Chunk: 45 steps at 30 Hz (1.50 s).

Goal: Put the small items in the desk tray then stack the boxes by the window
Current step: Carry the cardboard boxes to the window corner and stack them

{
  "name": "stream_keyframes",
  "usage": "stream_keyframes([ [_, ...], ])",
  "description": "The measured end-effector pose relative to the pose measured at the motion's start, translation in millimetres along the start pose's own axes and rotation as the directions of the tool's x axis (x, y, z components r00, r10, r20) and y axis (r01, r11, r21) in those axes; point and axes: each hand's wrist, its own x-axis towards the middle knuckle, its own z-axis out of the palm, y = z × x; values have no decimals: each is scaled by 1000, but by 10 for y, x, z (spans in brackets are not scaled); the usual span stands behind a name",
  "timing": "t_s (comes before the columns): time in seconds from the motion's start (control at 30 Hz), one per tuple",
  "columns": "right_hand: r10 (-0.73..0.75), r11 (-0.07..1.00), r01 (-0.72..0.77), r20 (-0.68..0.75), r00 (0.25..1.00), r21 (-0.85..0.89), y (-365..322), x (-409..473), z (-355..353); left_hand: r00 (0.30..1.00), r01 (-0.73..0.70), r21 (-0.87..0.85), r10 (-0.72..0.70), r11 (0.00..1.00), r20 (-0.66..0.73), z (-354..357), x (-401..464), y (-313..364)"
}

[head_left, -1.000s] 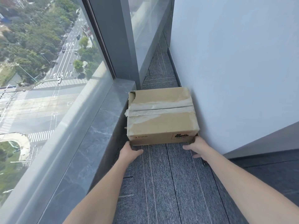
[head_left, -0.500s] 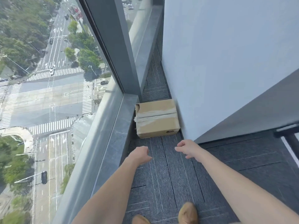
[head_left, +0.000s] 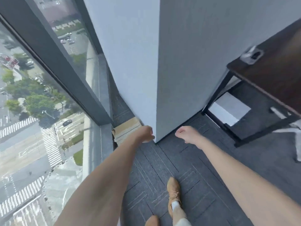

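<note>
A taped cardboard box [head_left: 126,130] lies on the carpet in the narrow gap between the window sill and the white pillar. My left forearm covers most of it. My left hand [head_left: 145,133] hangs in front of the box with loosely curled fingers and holds nothing. My right hand [head_left: 187,133] is out to the right of the pillar's corner, fingers slightly apart, with nothing in it. Neither hand touches the box.
A floor-to-ceiling window [head_left: 40,111] with a dark frame runs along the left. The white pillar [head_left: 162,70] stands ahead. A dark desk [head_left: 273,66] on black legs is at the right, a white box [head_left: 229,110] beneath it. My tan shoes [head_left: 174,191] stand on grey carpet.
Both hands have let go of the box and drawn back. I have stood up and stepped away, and the view has swung right, bringing the desk into sight.
</note>
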Motion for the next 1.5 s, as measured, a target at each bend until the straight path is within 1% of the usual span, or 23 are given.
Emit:
stream_keyframes([
  [0.07, 31, 999, -28, -103, 994, 36, 194, -502, -289, 997, -78, 22, 78, 997, 8, 8, -107, 429],
  [0.13, 73, 996, -61, -177, 981, 71, 467, -1025, -552, 987, -163, 96, 160, 982, 34, 85, -236, 937],
  [0.2, 121, 992, -106, -238, 964, 72, 798, -1578, -790, 962, -270, 177, 256, 947, 100, 239, -380, 1534],
  [0.27, 189, 981, -168, -308, 932, 93, 1242, -2104, -992, 917, -391, 249, 353, 886, 185, 478, -584, 2225],
  [0.33, 271, 962, -232, -378, 885, 146, 1740, -2670, -1165, 868, -491, 307, 427, 815, 253, 790, -860, 2932],
  [0.43, 386, 917, -282, -455, 803, 281, 2557, -3573, -1339, 784, -615, 332, 508, 715, 357, 1380, -1373, 3970],
  [0.53, 498, 863, -341, -513, 699, 373, 3446, -4528, -1393, 675, -735, 357, 573, 577, 464, 2123, -1983, 4935],
  [0.63, 609, 791, -409, -528, 592, 454, 4375, -5495, -1363, 532, -847, 365, 621, 387, 576, 3019, -2654, 5829],
  [0.73, 719, 695, -453, -531, 448, 559, 5218, -6523, -1216, 376, -921, 349, 635, 174, 675, 3988, -3441, 6664],
  [0.83, 816, 577, -454, -498, 293, 678, 5947, -7474, -953, 211, -959, 283, 608, -24, 765, 4883, -4369, 7346],
  [0.9, 869, 494, -437, -442, 221, 752, 6342, -8022, -751, 129, -969, 227, 587, -95, 799, 5369, -4937, 7662],
  [0.97, 905, 424, -413, -391, 165, 806, 6703, -8492, -576, 77, -979, 172, 579, -111, 812, 5801, -5373, 7918],
  [1.03, 934, 357, -380, -340, 115, 853, 7014, -8872, -433, 40, -982, 136, 561, -131, 827, 6152, -5704, 8136],
  [1.1, 951, 307, -348, -296, 86, 886, 7276, -9156, -335, 11, -976, 121, 516, -181, 857, 6442, -5941, 8330],
  [1.17, 961, 276, -322, -264, 82, 906, 7522, -9364, -299, -1, -967, 122, 483, -224, 876, 6692, -6109, 8533],
  [1.3, 968, 249, -295, -234, 85, 922, 8146, -9629, -402, 4, -958, 130, 443, -256, 897, 7206, -6235, 9075],
  [1.4, 972, 232, -297, -212, 100, 926, 8771, -9767, -640, 4, -954, 130, 421, -272, 907, 7652, -6223, 9689],
  [1.5, 978, 208, -288, -195, 75, 935, 9452, -9950, -1055, -5, -955, 122, 429, -270, 903, 8111, -6164, 10471],
])
